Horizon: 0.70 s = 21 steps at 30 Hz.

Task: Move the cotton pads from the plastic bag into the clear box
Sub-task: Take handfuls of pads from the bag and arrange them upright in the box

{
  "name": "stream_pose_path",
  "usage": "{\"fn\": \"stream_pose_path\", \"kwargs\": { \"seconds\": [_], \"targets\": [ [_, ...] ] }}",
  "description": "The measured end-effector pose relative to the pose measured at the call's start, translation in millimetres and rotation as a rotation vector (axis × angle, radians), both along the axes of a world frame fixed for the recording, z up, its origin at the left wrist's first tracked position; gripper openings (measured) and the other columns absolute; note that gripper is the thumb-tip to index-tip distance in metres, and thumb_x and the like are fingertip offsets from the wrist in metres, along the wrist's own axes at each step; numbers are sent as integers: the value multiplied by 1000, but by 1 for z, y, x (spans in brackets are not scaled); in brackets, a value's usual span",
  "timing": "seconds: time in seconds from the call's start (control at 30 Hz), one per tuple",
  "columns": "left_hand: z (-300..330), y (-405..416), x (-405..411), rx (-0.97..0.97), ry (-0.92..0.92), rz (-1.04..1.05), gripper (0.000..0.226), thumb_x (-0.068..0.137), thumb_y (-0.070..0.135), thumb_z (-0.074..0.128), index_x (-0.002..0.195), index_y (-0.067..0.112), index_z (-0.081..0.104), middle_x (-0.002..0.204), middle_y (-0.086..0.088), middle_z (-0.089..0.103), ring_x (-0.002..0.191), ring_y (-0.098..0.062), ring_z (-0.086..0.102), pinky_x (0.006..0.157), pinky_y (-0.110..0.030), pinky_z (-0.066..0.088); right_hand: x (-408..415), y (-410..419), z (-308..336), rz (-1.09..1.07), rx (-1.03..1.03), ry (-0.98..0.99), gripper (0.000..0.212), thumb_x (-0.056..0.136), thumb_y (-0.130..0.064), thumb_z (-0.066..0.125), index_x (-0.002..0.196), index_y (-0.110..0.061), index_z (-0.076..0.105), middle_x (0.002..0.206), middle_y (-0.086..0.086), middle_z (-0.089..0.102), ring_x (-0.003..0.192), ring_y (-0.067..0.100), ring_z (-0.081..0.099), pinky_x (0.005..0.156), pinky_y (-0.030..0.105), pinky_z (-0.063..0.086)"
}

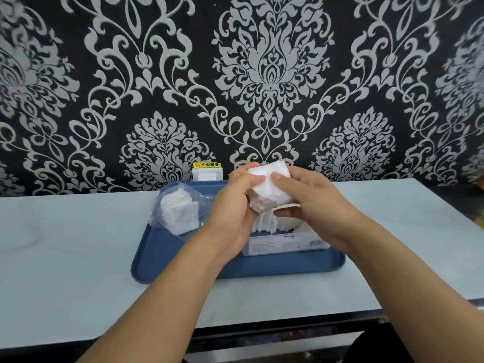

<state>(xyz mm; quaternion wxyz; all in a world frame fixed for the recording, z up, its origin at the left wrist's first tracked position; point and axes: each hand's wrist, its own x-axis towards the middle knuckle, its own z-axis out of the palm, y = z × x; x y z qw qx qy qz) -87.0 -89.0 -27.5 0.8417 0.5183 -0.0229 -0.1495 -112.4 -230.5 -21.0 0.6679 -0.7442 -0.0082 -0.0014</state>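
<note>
A: Pads?
B: Soft white square stack of cotton pads (269, 188), frame centre, tilted, gripped by left hand (235, 205) and right hand (309, 197) above clear box (285, 244).
A: Bag?
B: Crinkly plastic bag (178, 210), centre-left on blue tray (235, 268).

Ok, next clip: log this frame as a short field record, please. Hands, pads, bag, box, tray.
left hand: grips stack of pads
right hand: grips same stack
stack of pads: held above clear box
clear box: on tray, pads already inside
plastic bag: on tray, left of box, pads remaining
blue tray: on table
</note>
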Motion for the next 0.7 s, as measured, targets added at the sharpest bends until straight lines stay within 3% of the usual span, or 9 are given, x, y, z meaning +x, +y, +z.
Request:
{"fn": "stream_pose_path", "kwargs": {
  "seconds": [0.17,0.23,0.27,0.37,0.47,0.57,0.7],
  "targets": [
    [-3,-1,0,16,65,43,29,99,8,52,124,16,65,120,-12,73,96,-21,68,79,-31,55,-2,4,-1,-32,-147,-25,33,105,-45,43,116,-28,69,108,0,74,101,18,69,87,39,58],
    [-2,3,-1,-82,149,12,30,100,13,51,126,12,66,116,-13,75,93,-22,70,76,-32,59,-4,4,0,-58,-221,-165,34,100,-54,49,121,-32,65,115,-3,68,105,17,65,94,42,56],
    [0,4,-1,-131,173,-7,31,100,14,50,128,12,65,111,-12,76,88,-21,72,71,-31,60,-4,4,3,-102,-268,-267,37,95,-55,56,123,-34,64,119,-6,65,107,14,63,93,37,55],
    [0,6,1,-229,147,44,33,102,12,50,134,13,62,114,-11,75,93,-20,73,77,-32,61,-8,2,9,-242,-303,-460,25,85,-35,78,105,-23,68,104,-8,68,91,8,63,77,21,52],
    [-1,5,3,-306,65,84,44,98,5,58,142,12,53,130,-17,68,116,-27,69,90,-35,59,-9,5,10,-199,-86,-368,27,76,-22,86,92,-7,70,81,4,72,73,12,63,72,28,56],
    [-2,9,4,-220,1,21,50,89,-6,62,138,6,56,127,-22,69,110,-30,71,80,-33,61,-9,8,8,-175,17,-305,20,79,-12,83,92,-1,72,83,13,75,72,20,67,73,32,59],
    [0,13,2,-77,-44,-48,37,86,-7,66,120,4,69,108,-15,77,94,-23,75,77,-30,63,-11,5,12,-176,103,-279,12,83,-4,78,93,-3,74,87,13,78,77,21,73,71,26,59]
  ]
}}
